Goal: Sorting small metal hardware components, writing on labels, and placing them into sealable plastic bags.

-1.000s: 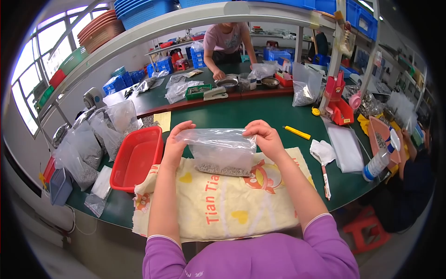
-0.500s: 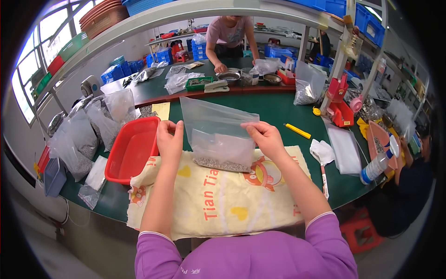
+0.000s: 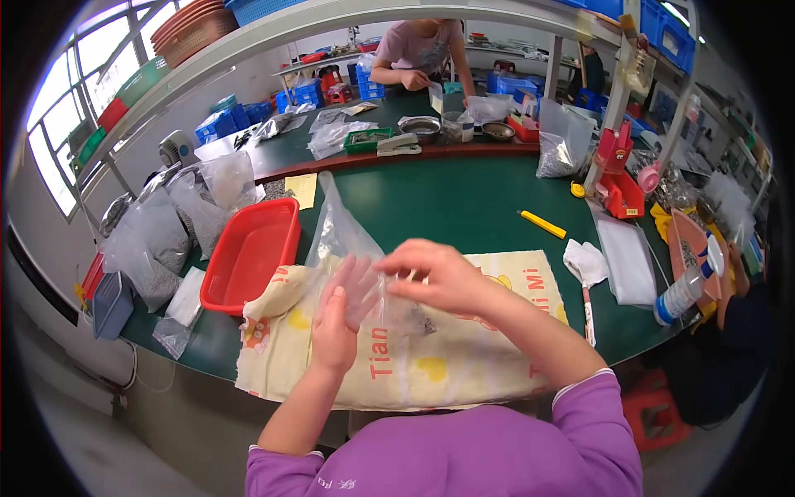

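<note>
I hold a clear plastic bag point(image 3: 335, 236) with small dark parts in its bottom over a cream cloth with yellow and orange print point(image 3: 464, 364) spread on the green table point(image 3: 447, 199). My left hand point(image 3: 339, 319) presses flat against the bag's lower side, fingers upright. Across the bag's front, my right hand point(image 3: 435, 277) pinches the plastic. The bag's open top leans toward the red tray.
A red plastic tray point(image 3: 248, 253) lies left of the cloth, with several filled clear bags point(image 3: 153, 240) beyond it. A yellow cutter point(image 3: 542, 224), a white rag point(image 3: 588, 261), a flat clear bag point(image 3: 625, 261) and a bottle point(image 3: 683, 294) lie right. Another person point(image 3: 418, 54) works at the far bench.
The bag was held upright by its top corners; now it has come down toward the cloth and tilted left, and both hands have closed in together on its lower part.
</note>
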Demonstrator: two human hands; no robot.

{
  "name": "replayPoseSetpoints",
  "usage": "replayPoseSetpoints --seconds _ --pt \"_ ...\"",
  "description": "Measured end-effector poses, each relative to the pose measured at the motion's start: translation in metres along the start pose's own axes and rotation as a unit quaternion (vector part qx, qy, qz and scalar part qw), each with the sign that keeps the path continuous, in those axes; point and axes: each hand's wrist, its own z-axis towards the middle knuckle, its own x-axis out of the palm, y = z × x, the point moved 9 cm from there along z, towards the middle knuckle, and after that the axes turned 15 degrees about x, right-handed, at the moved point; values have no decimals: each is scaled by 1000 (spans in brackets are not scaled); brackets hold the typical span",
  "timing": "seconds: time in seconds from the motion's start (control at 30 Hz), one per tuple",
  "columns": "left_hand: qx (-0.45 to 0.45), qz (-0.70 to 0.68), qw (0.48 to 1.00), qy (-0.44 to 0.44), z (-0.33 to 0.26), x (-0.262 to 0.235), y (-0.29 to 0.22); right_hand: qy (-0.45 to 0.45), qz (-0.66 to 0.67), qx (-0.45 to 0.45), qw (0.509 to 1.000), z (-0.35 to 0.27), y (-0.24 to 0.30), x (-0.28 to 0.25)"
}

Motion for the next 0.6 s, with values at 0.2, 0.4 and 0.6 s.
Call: replayPoseSetpoints --seconds 0.2,0.4,0.6 --pt "-116 -111 966 204 54 29 -33 -150 134 73 977 51 -58 -57" --pt "-106 -78 970 204 85 25 -37 -54 320 66 944 18 -53 -64" --pt "-37 101 984 144 99 14 -23 -152 293 98 939 -3 -55 -90"
